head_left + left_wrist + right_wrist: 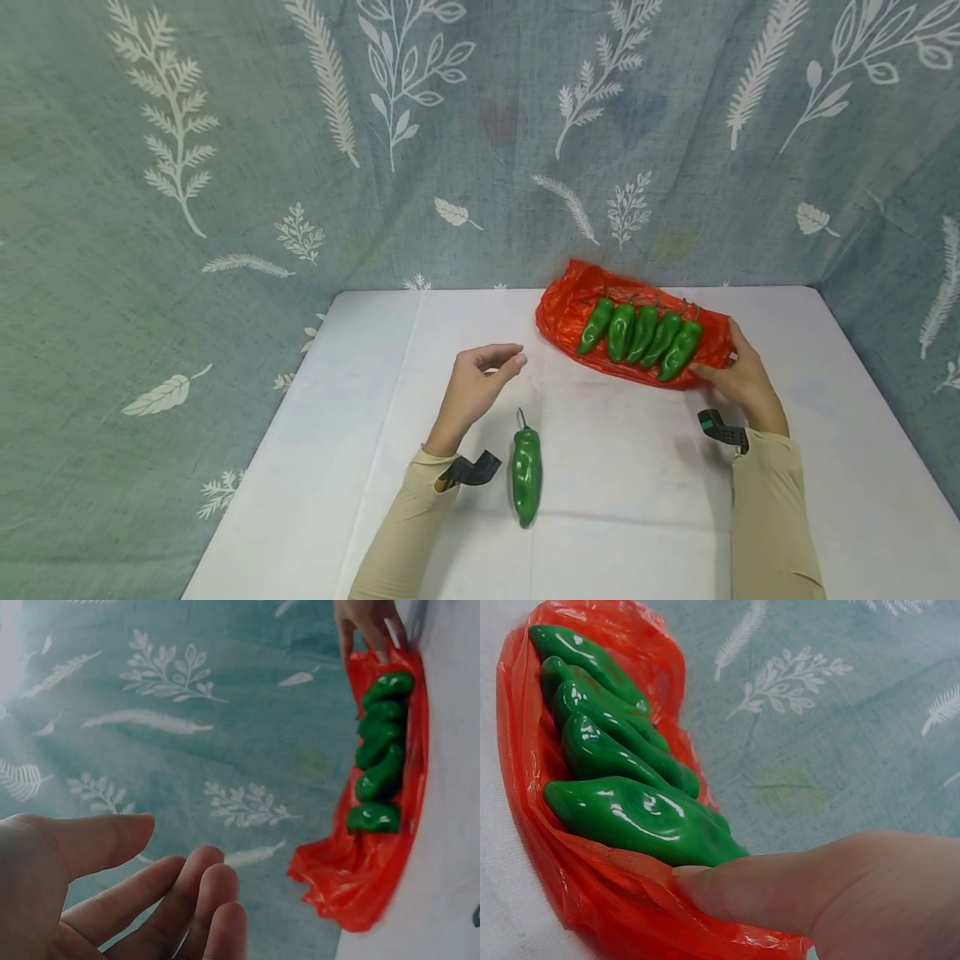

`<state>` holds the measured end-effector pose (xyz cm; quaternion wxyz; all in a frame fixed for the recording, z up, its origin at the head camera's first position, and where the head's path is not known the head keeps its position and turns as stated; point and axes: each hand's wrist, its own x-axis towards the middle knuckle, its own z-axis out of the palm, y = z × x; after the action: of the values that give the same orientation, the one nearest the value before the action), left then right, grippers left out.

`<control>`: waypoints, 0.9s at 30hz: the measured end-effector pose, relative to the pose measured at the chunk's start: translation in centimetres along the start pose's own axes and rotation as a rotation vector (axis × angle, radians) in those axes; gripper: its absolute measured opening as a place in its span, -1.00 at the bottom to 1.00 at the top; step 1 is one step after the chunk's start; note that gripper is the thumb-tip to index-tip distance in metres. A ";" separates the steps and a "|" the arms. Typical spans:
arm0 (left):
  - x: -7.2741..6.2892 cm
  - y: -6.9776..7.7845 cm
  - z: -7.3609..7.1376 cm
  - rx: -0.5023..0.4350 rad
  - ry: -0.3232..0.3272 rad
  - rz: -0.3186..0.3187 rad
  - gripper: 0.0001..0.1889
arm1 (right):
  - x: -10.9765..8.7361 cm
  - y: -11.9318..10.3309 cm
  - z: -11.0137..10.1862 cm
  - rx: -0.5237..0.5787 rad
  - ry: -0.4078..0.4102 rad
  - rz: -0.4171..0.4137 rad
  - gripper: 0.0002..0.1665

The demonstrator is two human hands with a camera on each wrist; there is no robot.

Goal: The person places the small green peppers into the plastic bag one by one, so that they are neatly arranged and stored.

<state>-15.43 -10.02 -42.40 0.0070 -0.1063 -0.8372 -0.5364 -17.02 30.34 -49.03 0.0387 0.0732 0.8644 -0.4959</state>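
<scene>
A red plastic bag [561,310] lies spread near the table's far edge, with several green peppers [642,333] side by side on it. My right hand [742,382] grips the bag's right end, thumb on the near side and fingers on the far side. In the right wrist view the thumb [742,889] presses the red plastic right beside the closest pepper [634,817]. To the left of the bag, my left hand [480,385] holds nothing, its fingers loosely bent and apart from the thumb. One more green pepper [527,477] lies alone, stem pointing away, to the right of the left wrist.
A white cloth [622,467] covers the table. Behind it and along both sides hangs a green-grey curtain [480,225] with white leaf prints, close to the bag's far edge. Dark wrist mounts [470,469] stick out inward from both sleeves.
</scene>
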 end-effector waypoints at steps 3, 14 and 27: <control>-1.0 -0.5 -0.2 -0.015 0.011 -0.020 -0.69 | 0.0 0.1 -0.1 0.002 -0.001 0.001 0.25; -4.1 -3.1 -0.7 -0.116 0.127 -0.105 -0.72 | 0.3 0.5 0.2 -0.004 0.019 -0.049 0.24; -6.8 -6.1 -0.9 -0.077 0.085 -0.193 -0.72 | 0.1 0.3 0.2 -0.008 0.025 -0.043 0.22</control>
<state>-10.04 -14.44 -48.39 -0.0133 -0.0028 -0.8214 -0.5702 -17.11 30.33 -49.43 0.0172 0.0606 0.8683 -0.4921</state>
